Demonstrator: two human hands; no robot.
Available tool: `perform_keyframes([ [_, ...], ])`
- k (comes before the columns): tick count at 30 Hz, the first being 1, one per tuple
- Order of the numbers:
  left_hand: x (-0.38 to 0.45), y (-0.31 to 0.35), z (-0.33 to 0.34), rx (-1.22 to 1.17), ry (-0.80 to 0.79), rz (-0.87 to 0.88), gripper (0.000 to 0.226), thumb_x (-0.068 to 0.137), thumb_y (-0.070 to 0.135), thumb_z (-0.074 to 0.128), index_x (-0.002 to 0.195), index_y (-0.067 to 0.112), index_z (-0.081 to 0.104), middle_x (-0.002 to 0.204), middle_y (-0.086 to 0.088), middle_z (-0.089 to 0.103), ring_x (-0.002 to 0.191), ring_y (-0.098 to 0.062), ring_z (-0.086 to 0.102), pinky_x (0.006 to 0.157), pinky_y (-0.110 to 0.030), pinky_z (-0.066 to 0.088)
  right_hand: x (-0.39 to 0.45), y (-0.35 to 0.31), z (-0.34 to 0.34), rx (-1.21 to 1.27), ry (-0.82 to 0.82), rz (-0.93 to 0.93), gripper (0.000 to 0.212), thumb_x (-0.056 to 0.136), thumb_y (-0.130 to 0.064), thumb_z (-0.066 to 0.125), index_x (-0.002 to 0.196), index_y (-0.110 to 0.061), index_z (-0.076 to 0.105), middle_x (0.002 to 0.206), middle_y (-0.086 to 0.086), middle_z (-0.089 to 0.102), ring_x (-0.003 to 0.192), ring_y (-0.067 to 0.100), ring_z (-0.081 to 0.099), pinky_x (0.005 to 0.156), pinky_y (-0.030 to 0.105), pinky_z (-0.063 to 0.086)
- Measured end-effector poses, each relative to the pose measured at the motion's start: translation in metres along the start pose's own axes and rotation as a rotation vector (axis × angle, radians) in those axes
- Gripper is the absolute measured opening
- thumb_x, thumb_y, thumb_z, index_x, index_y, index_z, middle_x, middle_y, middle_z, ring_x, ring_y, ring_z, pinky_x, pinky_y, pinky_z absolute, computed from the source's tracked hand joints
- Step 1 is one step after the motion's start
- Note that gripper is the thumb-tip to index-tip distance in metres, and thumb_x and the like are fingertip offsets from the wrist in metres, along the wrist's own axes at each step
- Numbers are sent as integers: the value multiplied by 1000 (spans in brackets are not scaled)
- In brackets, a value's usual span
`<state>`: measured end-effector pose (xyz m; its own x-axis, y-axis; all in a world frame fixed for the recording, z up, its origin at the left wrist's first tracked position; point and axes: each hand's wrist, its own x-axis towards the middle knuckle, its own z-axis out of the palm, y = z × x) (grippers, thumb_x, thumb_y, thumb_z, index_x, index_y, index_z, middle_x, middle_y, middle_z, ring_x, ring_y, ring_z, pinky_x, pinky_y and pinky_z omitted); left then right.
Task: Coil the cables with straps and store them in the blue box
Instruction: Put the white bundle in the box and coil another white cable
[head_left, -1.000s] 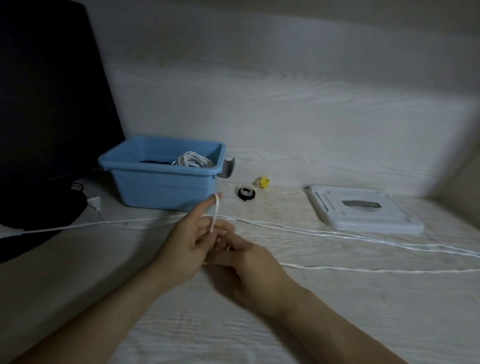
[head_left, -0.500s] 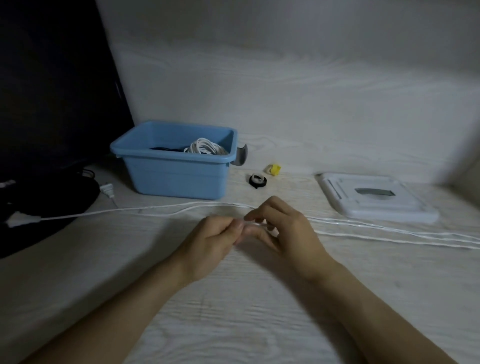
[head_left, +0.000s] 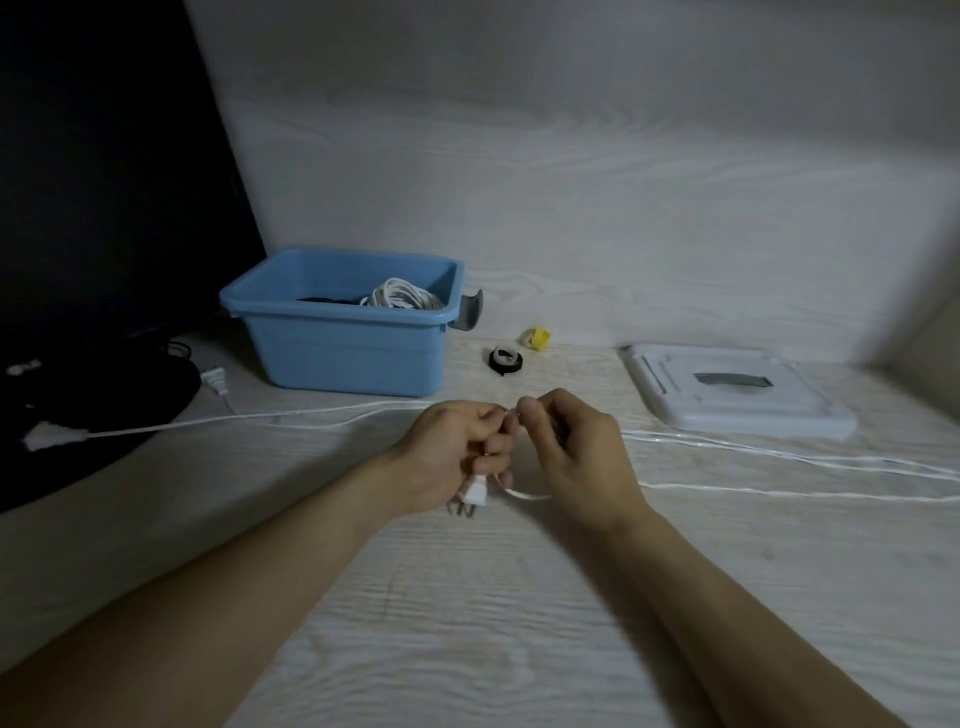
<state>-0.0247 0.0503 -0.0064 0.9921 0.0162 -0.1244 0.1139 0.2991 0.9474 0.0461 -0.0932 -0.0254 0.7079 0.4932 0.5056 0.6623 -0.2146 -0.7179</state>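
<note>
Now dangling below the left hand (head_left: 457, 457)'s closed grip, the plug (head_left: 475, 492)'s cable (head_left: 779, 454) is pinched by the right hand (head_left: 576, 452).

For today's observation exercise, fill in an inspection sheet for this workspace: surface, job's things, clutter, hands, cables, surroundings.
Surface: pale wood-grain tabletop.
Job's things: blue box at the back left, holding a coiled white cable; black strap roll to its right.
Clutter: small yellow item; flat white lid; second white plug.
Hands: left hand grips the cable, white plug hanging below; right hand pinches the cable.
Cables: long white cable trails right in several strands.
Surroundings: dark monitor at the left; pale wall behind.
</note>
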Motion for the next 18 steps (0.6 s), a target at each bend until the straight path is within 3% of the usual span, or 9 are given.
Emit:
perform_keyframes([
  [4, 29, -6, 7, -276, 92, -20, 33, 93, 22, 39, 60, 19, 43, 48, 7, 18, 40, -10, 17, 44, -26, 27, 8, 20, -11, -173, 8, -16, 39, 101, -39, 49, 71, -16, 52, 53, -6, 46, 50, 12, 42, 52, 35, 35],
  [8, 44, -12, -1, -460, 87, -73, 36, 94, 29, 41, 59, 22, 35, 45, 8, 17, 35, -9, 17, 38, -24, 27, 14, 33, -14, -217, 71, -37, 28, 98, -39, 56, 79, -19, 59, 57, -8, 53, 51, 10, 49, 51, 27, 38],
  [10, 42, -12, -8, -572, 83, -88, 38, 94, 30, 42, 58, 22, 35, 44, 8, 18, 34, -9, 17, 36, -23, 25, 14, 32, -10, -228, 83, -39, 24, 97, -40, 59, 86, -19, 63, 59, -9, 57, 53, 7, 52, 56, 26, 42],
  [13, 39, -11, -15, -764, 124, -56, 44, 97, 34, 41, 55, 22, 34, 44, 9, 19, 33, -7, 17, 34, -22, 18, 6, 32, -10, -322, 76, -63, 20, 98, -41, 56, 96, -22, 61, 72, -13, 61, 63, 2, 55, 73, 37, 45],
  [16, 39, -12, -17, -848, 152, -43, 47, 98, 37, 40, 53, 21, 33, 43, 8, 20, 32, -8, 16, 35, -23, 15, -6, 38, -14, -431, 92, -50, 17, 98, -40, 51, 99, -25, 58, 85, -10, 62, 77, 12, 60, 82, 39, 39],
  [18, 38, -12, -17, -822, 141, -42, 48, 97, 39, 39, 53, 22, 33, 44, 8, 20, 33, -8, 15, 38, -24, 13, -8, 40, -16, -436, 73, -23, 17, 96, -40, 51, 100, -25, 58, 87, -7, 62, 79, 16, 60, 80, 41, 45],
])
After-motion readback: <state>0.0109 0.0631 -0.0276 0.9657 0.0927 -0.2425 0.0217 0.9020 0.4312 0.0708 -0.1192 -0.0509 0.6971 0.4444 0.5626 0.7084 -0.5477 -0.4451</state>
